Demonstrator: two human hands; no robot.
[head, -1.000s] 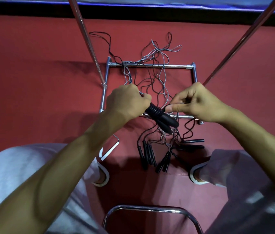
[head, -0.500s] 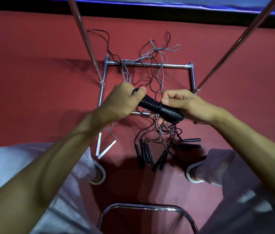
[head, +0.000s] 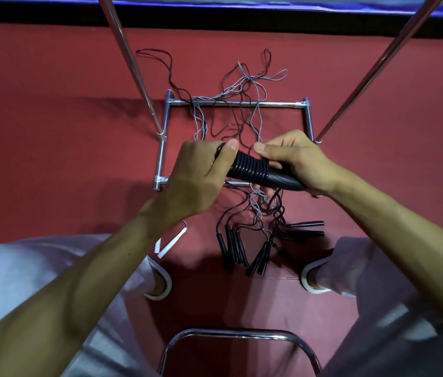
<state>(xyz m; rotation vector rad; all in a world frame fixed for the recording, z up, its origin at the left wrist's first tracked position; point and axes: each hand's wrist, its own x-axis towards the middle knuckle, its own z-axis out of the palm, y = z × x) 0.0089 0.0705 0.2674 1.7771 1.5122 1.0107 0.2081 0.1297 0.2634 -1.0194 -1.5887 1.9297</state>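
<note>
- Both of your hands meet at centre frame on one black jump rope (head: 253,170), held in the air above the metal frame (head: 238,103).
- Done so far, as I judge it: the cord (head: 247,165) sits in tight, even turns around the handles (head: 285,180), covering about half their length. This rope looks close to bundled.
- Not clear: the cord's free end seems to run under your left fingers, and I cannot tell how much is left to wind or tuck.
- Left to do: more black-handled ropes (head: 244,248) lie on the red floor (head: 51,159) at lower centre, with a white-handled pair (head: 172,242) to their left. Their loose cords (head: 242,85) are tangled through the frame toward upper centre.
- Your left hand (head: 201,176) is curled round the left end of the coil, thumb pressed on top.
- Your right hand (head: 295,159) wraps the bare handle end, thumb resting on the coil's last turns.
</note>
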